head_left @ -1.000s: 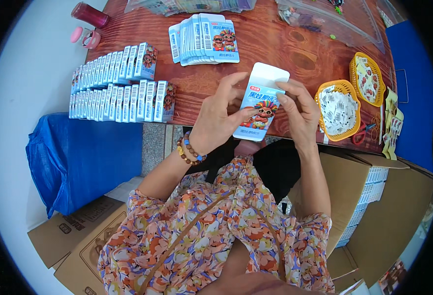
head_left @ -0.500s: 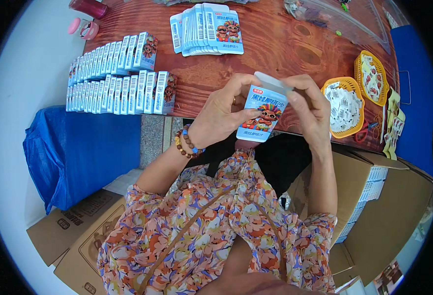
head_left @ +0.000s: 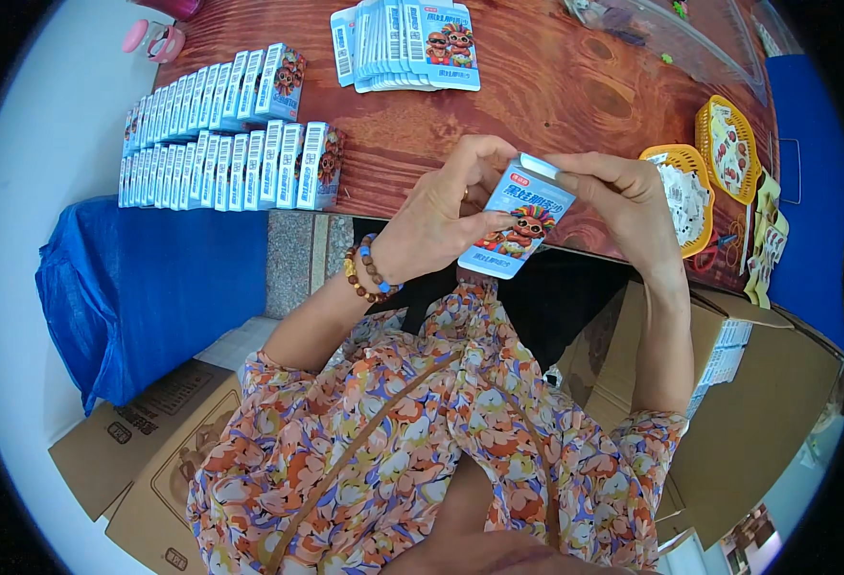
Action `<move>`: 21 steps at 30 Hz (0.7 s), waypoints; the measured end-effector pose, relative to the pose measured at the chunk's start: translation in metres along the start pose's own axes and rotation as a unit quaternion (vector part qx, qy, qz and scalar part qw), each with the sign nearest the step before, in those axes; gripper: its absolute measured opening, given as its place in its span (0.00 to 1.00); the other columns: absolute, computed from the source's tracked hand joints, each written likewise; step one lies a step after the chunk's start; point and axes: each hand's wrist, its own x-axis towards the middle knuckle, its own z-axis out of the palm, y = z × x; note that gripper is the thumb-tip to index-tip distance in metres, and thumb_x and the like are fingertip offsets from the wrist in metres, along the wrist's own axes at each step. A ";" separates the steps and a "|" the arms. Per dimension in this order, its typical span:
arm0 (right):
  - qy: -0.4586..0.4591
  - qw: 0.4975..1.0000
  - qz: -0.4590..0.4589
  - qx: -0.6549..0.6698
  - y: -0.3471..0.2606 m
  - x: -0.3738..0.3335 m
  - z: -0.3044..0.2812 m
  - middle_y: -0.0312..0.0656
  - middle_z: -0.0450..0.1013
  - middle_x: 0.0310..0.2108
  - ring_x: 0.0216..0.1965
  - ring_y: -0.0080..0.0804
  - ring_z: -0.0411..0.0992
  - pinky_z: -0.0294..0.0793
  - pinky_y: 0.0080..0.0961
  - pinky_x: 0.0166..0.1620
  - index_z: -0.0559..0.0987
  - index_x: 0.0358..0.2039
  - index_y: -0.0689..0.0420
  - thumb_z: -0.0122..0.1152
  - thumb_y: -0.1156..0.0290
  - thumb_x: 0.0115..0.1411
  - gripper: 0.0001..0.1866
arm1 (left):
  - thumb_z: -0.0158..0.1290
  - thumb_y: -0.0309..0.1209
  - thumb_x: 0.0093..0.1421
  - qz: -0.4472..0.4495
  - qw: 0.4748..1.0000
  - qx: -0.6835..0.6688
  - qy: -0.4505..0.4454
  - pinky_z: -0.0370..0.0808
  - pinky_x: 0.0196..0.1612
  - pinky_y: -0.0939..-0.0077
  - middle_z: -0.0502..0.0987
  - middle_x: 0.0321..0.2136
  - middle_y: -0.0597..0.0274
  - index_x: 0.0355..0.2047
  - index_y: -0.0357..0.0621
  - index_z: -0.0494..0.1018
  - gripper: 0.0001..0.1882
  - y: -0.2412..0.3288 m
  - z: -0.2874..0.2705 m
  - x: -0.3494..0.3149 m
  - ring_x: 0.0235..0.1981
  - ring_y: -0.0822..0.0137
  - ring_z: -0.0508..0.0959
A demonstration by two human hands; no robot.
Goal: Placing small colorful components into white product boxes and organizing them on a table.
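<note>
A small light-blue carton [head_left: 537, 218] with cartoon figures on its front is held over the table's near edge, tilted slightly. My left hand [head_left: 434, 222] wraps it from the left, thumb across the front and fingers behind. At its upper right corner, the thumb and fingers of my right hand [head_left: 637, 206] pinch the top, where a white flap [head_left: 539, 165] is folded partway over. The inside of the carton cannot be seen. Beyond my hands lies a stack of flat, unfolded cartons [head_left: 422, 43], and two rows of upright filled-out cartons [head_left: 220, 168] stand to the left.
At the right are two yellow baskets [head_left: 708, 228] of small packets, red-handled scissors [head_left: 705, 261] and a strip of packets [head_left: 772, 230]. A clear plastic bin [head_left: 719, 43] stands far right. Below are a blue-covered block [head_left: 173, 287] and open cardboard boxes [head_left: 757, 402].
The carton's raised top flap has been folded down further. My right hand has shifted right and turned at the carton's top; my left hand keeps its hold. The view has shifted slightly.
</note>
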 end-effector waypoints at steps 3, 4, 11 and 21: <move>0.032 0.998 0.000 -0.057 -0.009 -0.002 0.006 0.41 0.82 0.40 0.41 0.21 0.78 0.78 0.20 0.47 0.82 0.46 0.65 0.59 0.81 0.63 0.11 | 0.60 0.20 0.57 -0.047 0.999 0.006 0.005 0.79 0.42 0.69 0.77 0.37 0.56 0.61 0.47 0.56 0.34 0.006 0.001 0.001 0.39 0.67 0.81; 0.021 0.995 -0.004 -0.095 -0.012 -0.002 0.005 0.43 0.82 0.41 0.43 0.23 0.78 0.78 0.22 0.48 0.82 0.47 0.65 0.58 0.81 0.63 0.12 | 0.60 0.20 0.57 -0.048 0.999 0.005 0.006 0.79 0.42 0.69 0.77 0.37 0.56 0.61 0.47 0.56 0.34 0.007 0.001 0.001 0.39 0.67 0.81; 0.036 0.914 -0.146 -0.376 -0.018 -0.011 0.018 0.51 0.77 0.51 0.52 0.36 0.77 0.76 0.28 0.53 0.79 0.52 0.63 0.59 0.82 0.61 0.18 | 0.60 0.21 0.57 -0.044 0.999 -0.005 0.031 0.79 0.42 0.70 0.79 0.40 0.55 0.63 0.48 0.60 0.35 0.002 0.007 0.006 0.39 0.67 0.82; 0.078 0.958 -0.169 -0.219 0.024 -0.016 0.005 0.46 0.78 0.50 0.51 0.35 0.77 0.76 0.28 0.52 0.80 0.51 0.62 0.62 0.86 0.57 0.20 | 0.61 0.22 0.55 -0.055 0.996 -0.065 -0.014 0.80 0.44 0.70 0.80 0.41 0.58 0.59 0.46 0.68 0.30 -0.001 0.003 0.013 0.41 0.68 0.82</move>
